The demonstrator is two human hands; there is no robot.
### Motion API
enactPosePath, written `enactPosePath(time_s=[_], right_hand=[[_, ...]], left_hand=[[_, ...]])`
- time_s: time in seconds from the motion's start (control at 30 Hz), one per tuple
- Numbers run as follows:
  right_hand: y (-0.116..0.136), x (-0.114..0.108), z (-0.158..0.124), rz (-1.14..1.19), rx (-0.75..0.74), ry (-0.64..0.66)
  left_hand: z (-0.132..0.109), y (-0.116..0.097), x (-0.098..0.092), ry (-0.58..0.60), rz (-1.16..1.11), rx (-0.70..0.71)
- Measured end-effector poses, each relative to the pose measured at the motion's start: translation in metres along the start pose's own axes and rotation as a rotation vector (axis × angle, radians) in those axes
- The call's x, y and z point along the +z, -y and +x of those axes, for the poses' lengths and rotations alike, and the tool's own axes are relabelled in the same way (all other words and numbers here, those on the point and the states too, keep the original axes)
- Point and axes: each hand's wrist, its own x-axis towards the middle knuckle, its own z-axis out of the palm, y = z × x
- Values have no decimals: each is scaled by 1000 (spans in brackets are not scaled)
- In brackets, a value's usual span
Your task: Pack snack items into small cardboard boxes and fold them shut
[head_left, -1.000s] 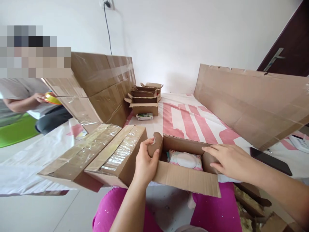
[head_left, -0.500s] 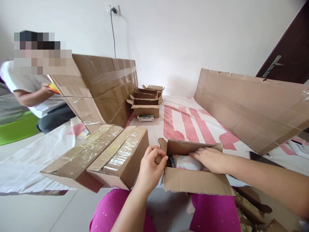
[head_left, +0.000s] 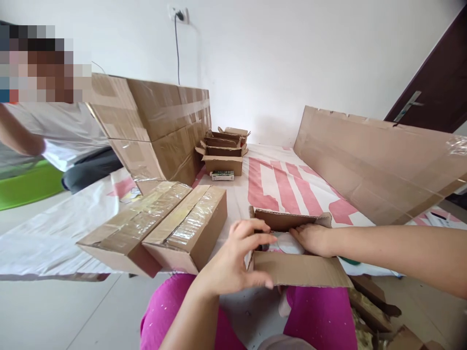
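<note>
A small open cardboard box sits at the near edge of the bed, over my pink-clad knees. A pack with a white round lid lies inside it. My right hand reaches into the box, fingers curled down onto the pack and the right flap. My left hand hovers at the box's left side, fingers spread, thumb against the front flap. Two taped, sealed boxes lie side by side just left of my left hand.
A large taped carton stands at the back left, several small open boxes behind it. A flattened cardboard sheet leans on the right. Another person's sleeve shows at far left. Cardboard scraps lie on the floor.
My right hand has gone deeper into the box and pressed down on the pack. My left hand let go of the left flap and opened. The box's side flaps have folded inward.
</note>
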Motion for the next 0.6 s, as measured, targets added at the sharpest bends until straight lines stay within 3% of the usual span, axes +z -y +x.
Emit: enactPosePath(time_s=[0.03,0.1,0.2,0.4,0.5,0.6], right_hand=[[1,-2,-1,15,3,21],[3,-8,-2,27,-19,29],[5,-20,-4,-32,-95,-25],[3,-60,-14,-157,-184,-224],[-9,-84,-31,-192,-210,-421],[-27,-101,-49,-158,-183,-735]], left_hand=[[-1,-3,-3,107,13,32],[-3,-7,-7,179,109,3],[-6,-13,-7,139,218,-86],[-4,-23,-7,69,181,-58],[2,-17,1,-10,194,-66],[7,-2,11,-114,236,-105]])
